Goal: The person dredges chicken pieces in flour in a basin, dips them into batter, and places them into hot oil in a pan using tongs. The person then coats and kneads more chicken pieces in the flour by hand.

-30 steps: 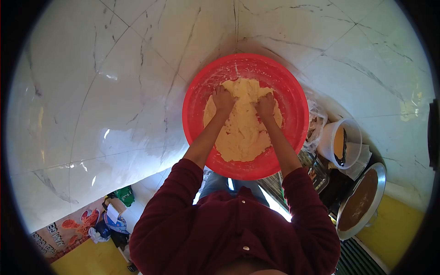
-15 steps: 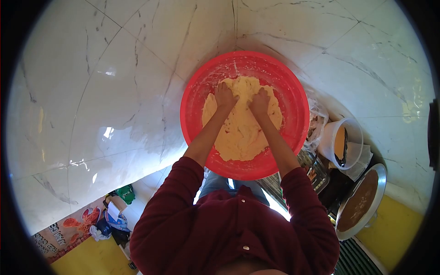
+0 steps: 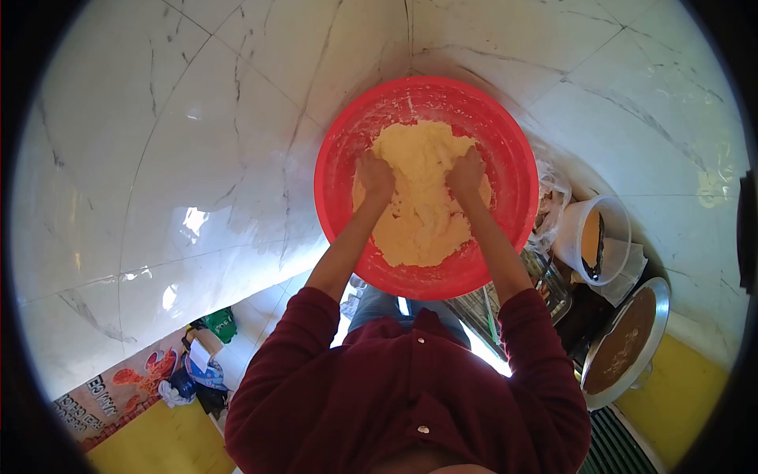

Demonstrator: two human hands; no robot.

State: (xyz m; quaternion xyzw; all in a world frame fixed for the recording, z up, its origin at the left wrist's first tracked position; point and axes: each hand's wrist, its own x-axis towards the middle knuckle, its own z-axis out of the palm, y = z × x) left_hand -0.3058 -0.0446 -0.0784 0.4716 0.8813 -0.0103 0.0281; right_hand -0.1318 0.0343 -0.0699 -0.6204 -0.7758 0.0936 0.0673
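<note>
A wide red basin [image 3: 513, 189] holds a soft, pale yellow dough [image 3: 422, 178] with a lumpy, floury surface. At the left side of the dough, my left hand [image 3: 375, 177] is closed, its fingers curled into the edge of the mass. Opposite it, my right hand [image 3: 467, 174] is likewise closed on the dough's right side. My fingertips are buried or turned away from view. Smears of dough cling to the basin's inner wall.
Pale marbled tiles surround the basin's far side. To the right are a clear plastic bag [image 3: 550, 201], a translucent tub [image 3: 576, 245], a metal rack [image 3: 478, 312] and a large metal pan [image 3: 663, 304] of brown contents. Bags [image 3: 204, 371] lie at lower left.
My hands have moved apart, from the upper middle of the dough out to its sides. The dough between them now looks more heaped. The basin sits slightly higher in view.
</note>
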